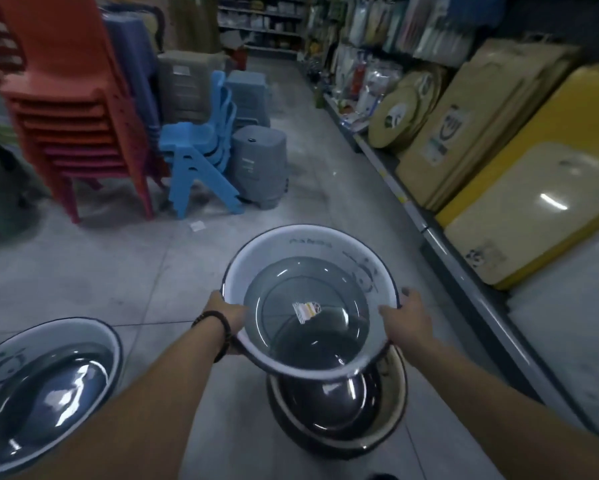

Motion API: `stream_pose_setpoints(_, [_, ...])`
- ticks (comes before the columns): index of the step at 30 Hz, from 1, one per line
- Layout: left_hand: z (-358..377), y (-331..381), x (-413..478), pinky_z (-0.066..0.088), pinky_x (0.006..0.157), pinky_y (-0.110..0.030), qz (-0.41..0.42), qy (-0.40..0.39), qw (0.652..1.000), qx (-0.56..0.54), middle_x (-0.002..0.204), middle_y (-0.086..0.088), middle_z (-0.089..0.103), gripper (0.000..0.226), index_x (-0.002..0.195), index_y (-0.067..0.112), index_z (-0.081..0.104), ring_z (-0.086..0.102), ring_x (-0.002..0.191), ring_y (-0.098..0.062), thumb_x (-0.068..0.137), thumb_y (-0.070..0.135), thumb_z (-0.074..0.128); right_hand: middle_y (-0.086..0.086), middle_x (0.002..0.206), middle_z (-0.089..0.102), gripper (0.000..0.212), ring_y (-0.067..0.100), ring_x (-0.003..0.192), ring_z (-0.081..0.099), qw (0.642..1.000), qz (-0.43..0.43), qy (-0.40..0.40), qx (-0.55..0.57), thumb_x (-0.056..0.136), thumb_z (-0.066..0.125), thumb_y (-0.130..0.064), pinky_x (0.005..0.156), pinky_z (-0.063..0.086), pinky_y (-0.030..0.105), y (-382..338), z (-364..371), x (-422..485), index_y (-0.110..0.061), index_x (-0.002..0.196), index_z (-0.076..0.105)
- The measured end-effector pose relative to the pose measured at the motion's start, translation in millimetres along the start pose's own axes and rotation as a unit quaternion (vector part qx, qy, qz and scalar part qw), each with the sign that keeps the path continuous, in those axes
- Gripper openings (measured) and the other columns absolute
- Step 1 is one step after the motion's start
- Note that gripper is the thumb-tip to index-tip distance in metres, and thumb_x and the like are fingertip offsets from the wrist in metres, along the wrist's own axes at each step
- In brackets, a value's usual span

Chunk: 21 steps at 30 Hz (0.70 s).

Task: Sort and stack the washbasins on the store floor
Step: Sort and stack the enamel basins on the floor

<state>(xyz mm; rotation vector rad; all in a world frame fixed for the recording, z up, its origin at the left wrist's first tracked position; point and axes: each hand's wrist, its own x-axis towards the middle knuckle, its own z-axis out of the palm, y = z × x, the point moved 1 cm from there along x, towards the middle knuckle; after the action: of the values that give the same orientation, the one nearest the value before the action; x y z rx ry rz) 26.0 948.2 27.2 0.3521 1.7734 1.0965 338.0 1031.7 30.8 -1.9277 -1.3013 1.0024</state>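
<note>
White enamel basin (291,251), grey basin (280,289) nested inside, held above the floor stack (343,420).
Opposite rim edges are clasped by left grip (227,315) and right grip (407,318), so the pair is held level, likely for lowering onto that stack.

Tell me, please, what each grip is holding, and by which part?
The left grip and right grip hold the white dark-rimmed washbasin, a grey basin nested inside, by opposite sides of its rim.
</note>
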Motion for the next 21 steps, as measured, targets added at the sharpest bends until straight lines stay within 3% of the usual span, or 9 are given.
stream_pose_setpoints(4, [35, -3, -8, 0.059, 0.067, -0.069, -0.036, -0.029, 0.991, 0.124, 0.100, -0.029, 0.070, 0.035, 0.116, -0.001, 0.059, 0.073, 0.083, -0.048, 0.081, 0.002, 0.057, 0.010, 0.106, 0.071, 0.042, 0.036, 0.087, 0.075, 0.998, 0.065, -0.016, -0.005, 0.079, 0.071, -0.018, 0.068, 0.067, 0.056, 78, -24, 34, -0.025, 0.120, 0.062])
stream_pose_setpoints(7, [60, -13, -2, 0.060, 0.068, -0.066, -0.070, -0.042, 0.981, 0.175, 0.098, -0.030, 0.070, 0.033, 0.117, -0.004, 0.059, 0.074, 0.080, -0.047, 0.084, 0.001, 0.060, 0.013, 0.104, 0.068, 0.032, 0.040, 0.087, 0.073, 0.994, 0.111, -0.011, -0.007, 0.086, 0.071, -0.006, 0.061, 0.066, 0.057, 112, -23, 32, -0.021, 0.112, 0.061])
stream_pose_setpoints(11, [85, -34, 4, 0.059, 0.070, -0.066, -0.131, -0.045, 0.971, 0.197, 0.107, -0.029, 0.066, 0.045, 0.121, 0.001, 0.053, 0.072, 0.086, -0.046, 0.077, 0.000, 0.059, 0.011, 0.098, 0.067, 0.027, 0.039, 0.090, 0.072, 0.990, 0.133, -0.039, -0.030, 0.090, 0.064, -0.004, 0.072, 0.067, 0.058, 136, -18, 44, -0.016, 0.113, 0.060])
stream_pose_setpoints(13, [94, -45, 9, 0.060, 0.075, -0.064, -0.168, -0.046, 0.957, 0.232, 0.101, -0.031, 0.069, 0.030, 0.112, -0.007, 0.056, 0.074, 0.087, -0.045, 0.083, -0.002, 0.056, 0.013, 0.100, 0.068, 0.029, 0.040, 0.093, 0.071, 0.987, 0.144, -0.062, -0.027, 0.090, 0.057, -0.003, 0.078, 0.066, 0.058, 144, -14, 50, -0.013, 0.117, 0.064])
stream_pose_setpoints(15, [98, -58, 19, 0.060, 0.087, -0.058, -0.210, -0.059, 0.929, 0.298, 0.103, -0.031, 0.072, 0.024, 0.111, -0.012, 0.058, 0.074, 0.096, -0.043, 0.095, 0.002, 0.049, 0.014, 0.105, 0.069, 0.036, 0.038, 0.095, 0.070, 0.979, 0.175, -0.101, -0.038, 0.088, 0.055, -0.009, 0.084, 0.065, 0.056, 150, -7, 52, -0.015, 0.122, 0.064])
stream_pose_setpoints(17, [103, -71, 31, 0.056, 0.100, -0.049, -0.240, -0.093, 0.885, 0.387, 0.114, -0.025, 0.073, 0.034, 0.126, -0.012, 0.059, 0.072, 0.105, -0.036, 0.100, 0.008, 0.049, 0.013, 0.109, 0.069, 0.042, 0.036, 0.098, 0.070, 0.967, 0.202, -0.139, -0.061, 0.083, 0.054, -0.018, 0.088, 0.063, 0.050, 161, 3, 57, -0.019, 0.124, 0.061])
stream_pose_setpoints(19, [108, -81, 40, 0.052, 0.104, -0.033, -0.235, -0.157, 0.836, 0.471, 0.123, -0.008, 0.073, 0.043, 0.139, -0.002, 0.056, 0.069, 0.109, -0.023, 0.100, 0.015, 0.061, 0.013, 0.117, 0.068, 0.051, 0.035, 0.102, 0.069, 0.960, 0.210, -0.174, -0.069, 0.080, 0.052, -0.021, 0.092, 0.062, 0.046, 170, 13, 64, -0.020, 0.131, 0.058])
stream_pose_setpoints(21, [114, -82, 41, 0.050, 0.105, -0.027, -0.228, -0.175, 0.809, 0.512, 0.132, -0.003, 0.069, 0.053, 0.149, 0.002, 0.048, 0.066, 0.116, -0.018, 0.101, 0.019, 0.062, 0.012, 0.130, 0.065, 0.058, 0.035, 0.112, 0.068, 0.953, 0.211, -0.202, -0.080, 0.085, 0.053, -0.023, 0.099, 0.058, 0.043, 176, 24, 66, -0.017, 0.143, 0.051])
